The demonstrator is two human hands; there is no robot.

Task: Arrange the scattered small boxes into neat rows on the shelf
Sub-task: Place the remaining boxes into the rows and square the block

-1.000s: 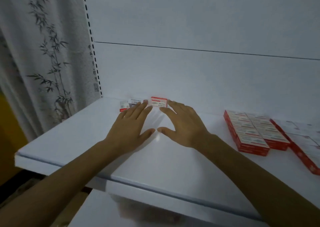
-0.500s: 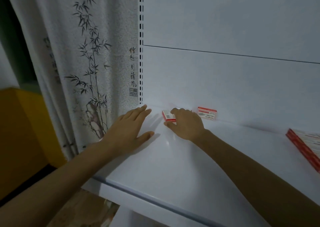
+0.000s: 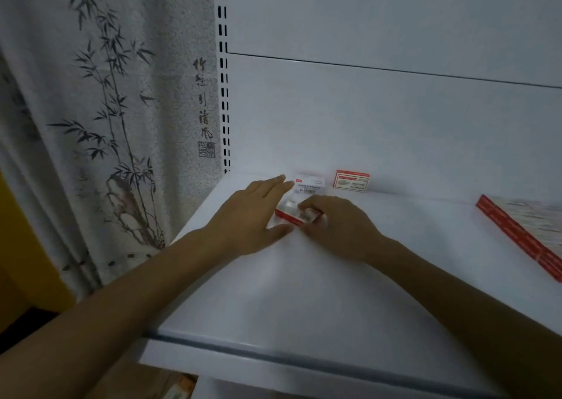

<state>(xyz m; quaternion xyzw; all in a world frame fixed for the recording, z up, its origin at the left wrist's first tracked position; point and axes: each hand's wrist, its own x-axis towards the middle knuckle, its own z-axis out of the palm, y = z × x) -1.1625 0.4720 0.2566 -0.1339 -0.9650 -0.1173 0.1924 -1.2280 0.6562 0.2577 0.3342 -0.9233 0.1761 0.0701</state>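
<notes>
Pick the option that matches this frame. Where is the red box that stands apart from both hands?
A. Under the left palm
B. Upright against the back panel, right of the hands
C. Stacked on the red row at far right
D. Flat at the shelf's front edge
B: the red box stands upright against the back panel, clear of the right hand and the left hand, which meet at another small box.
</notes>
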